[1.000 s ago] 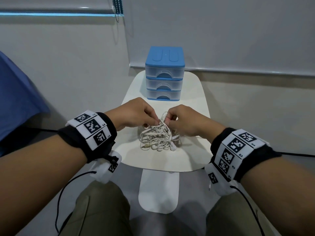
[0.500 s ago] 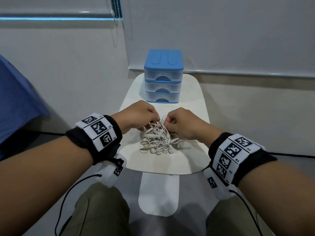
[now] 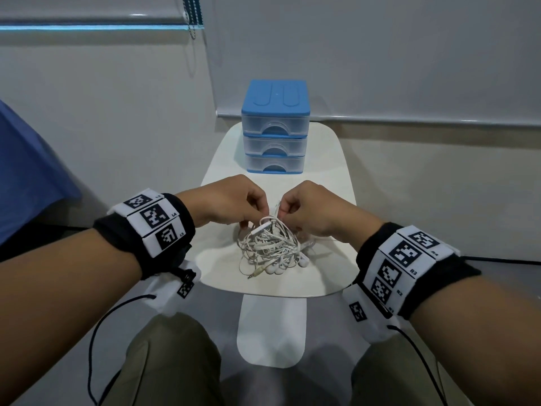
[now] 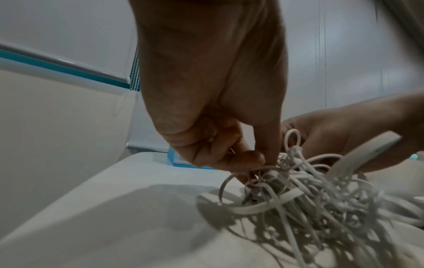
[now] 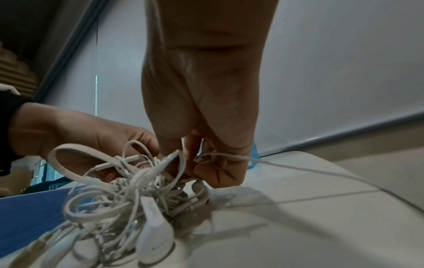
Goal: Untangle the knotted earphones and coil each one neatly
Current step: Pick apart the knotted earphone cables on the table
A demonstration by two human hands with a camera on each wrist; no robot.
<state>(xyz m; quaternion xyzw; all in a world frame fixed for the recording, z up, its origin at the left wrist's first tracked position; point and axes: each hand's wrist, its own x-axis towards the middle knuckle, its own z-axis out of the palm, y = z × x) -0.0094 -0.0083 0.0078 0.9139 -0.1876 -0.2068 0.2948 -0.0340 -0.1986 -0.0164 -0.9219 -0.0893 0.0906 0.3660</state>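
A knotted bundle of white earphones (image 3: 270, 249) lies on the small white table (image 3: 330, 276), with earbuds and a jack plug at its near side. My left hand (image 3: 234, 203) pinches cords at the top left of the bundle (image 4: 305, 195). My right hand (image 3: 307, 209) pinches cords at the top right of the same bundle (image 5: 128, 195), with one thin cord (image 5: 321, 170) running off to the right under it. Both hands hover just above the table, fingers curled down into the tangle. An inline remote (image 3: 260, 228) sticks up between the hands.
A blue-topped set of three clear drawers (image 3: 275, 127) stands at the far end of the table. The table's near edge is close to my knees (image 3: 172, 361). A blue cloth surface (image 3: 26, 177) lies to the left. Black cables hang from both wristbands.
Both hands stayed on the tangle and shifted slightly on the cords. The bundle has been pulled a little looser and the remote now shows on top.
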